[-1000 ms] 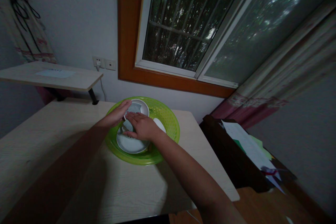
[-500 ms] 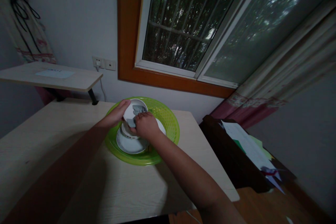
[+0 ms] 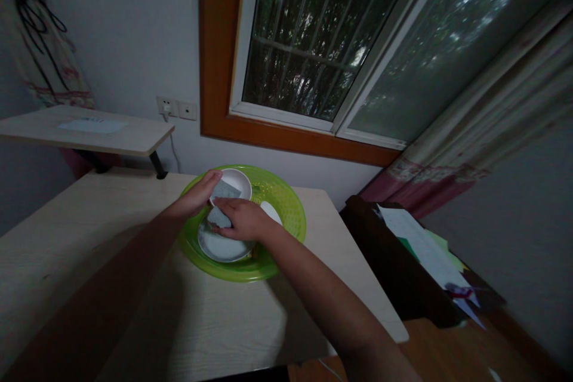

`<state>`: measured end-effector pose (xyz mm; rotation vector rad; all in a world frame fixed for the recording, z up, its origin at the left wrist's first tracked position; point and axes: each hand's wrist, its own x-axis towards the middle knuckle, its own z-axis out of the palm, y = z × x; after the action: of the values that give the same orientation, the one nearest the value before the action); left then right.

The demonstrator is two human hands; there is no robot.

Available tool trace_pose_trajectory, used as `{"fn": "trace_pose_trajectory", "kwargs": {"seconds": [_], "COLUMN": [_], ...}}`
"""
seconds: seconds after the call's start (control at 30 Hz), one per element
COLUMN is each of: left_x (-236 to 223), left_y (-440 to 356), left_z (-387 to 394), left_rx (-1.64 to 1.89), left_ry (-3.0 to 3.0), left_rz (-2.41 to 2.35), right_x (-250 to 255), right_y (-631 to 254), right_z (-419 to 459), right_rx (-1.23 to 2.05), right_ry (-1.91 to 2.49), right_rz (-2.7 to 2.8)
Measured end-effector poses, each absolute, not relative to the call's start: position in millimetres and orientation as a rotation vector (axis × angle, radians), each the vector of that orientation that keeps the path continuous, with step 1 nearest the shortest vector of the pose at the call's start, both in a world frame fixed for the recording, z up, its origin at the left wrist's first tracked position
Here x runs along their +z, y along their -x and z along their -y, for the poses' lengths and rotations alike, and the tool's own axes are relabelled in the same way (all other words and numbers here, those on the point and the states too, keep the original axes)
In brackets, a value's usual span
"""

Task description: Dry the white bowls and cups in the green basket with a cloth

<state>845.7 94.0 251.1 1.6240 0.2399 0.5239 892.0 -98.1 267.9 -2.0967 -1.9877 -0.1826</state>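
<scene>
A white bowl [image 3: 242, 180] is tilted toward me, its left rim gripped by my left hand [image 3: 202, 192]. My right hand [image 3: 244, 219] presses a grey cloth [image 3: 225, 190] over the bowl's near rim; part of the cloth lies inside and part hangs outside below the fingers. Under both hands, a white plate [image 3: 224, 249] rests in a green plastic basin [image 3: 293, 215]. To the right of my right hand, a white piece of dishware [image 3: 271, 211] shows only in part.
The basin stands on a pale wooden table [image 3: 215, 322] near the wall. A raised shelf [image 3: 85, 129] bearing a paper sheet is at the left. Beyond the table's right edge, papers [image 3: 425, 250] lie on a dark piece of furniture. A window [image 3: 322, 42] is behind.
My right hand has moved from inside the bowl down over its near rim, drawing the cloth with it. The cloth looks flatter and more spread out. My left hand keeps its hold.
</scene>
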Motion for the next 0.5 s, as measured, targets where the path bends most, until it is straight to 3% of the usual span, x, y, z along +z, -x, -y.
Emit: {"fn": "trace_pose_trajectory", "kwargs": {"seconds": [0.5], "left_x": [249.3], "left_y": [-848.3], "left_z": [-92.8], "left_rx": [0.490], "left_ry": [-1.575], "left_rz": [-0.206], "right_x": [269.4], "right_y": [-886.5], "right_z": [93.5], "right_rx": [-0.546], "right_ry": [2.568], "right_rz": [1.719]}}
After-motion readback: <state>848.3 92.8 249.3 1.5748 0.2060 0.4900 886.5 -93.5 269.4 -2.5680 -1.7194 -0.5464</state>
